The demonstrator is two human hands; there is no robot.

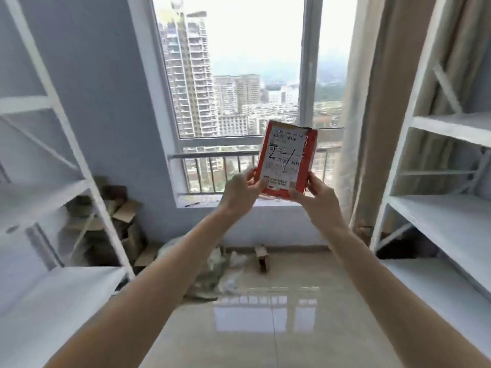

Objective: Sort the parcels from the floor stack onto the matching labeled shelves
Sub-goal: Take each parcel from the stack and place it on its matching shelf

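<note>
Head view: a red parcel (pixel 287 160) with a white shipping label is held upright in front of the window (pixel 239 75). The left hand (pixel 240 191) grips its corner at 7 o'clock, the right hand (pixel 317 197) at 5 o'clock, fingers (pixel 265 179) clamped on the lower edge. White shelves (pixel 438 203) stand at 3 and 9 o'clock.

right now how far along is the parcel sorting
Nothing visibly shelved: the white metal shelves left and right show no parcels. In hand: both hands, left and right, hold up a red flat parcel, white label facing the camera. Left: shelving it, plus the plastic-wrapped pile on the floor.
</note>
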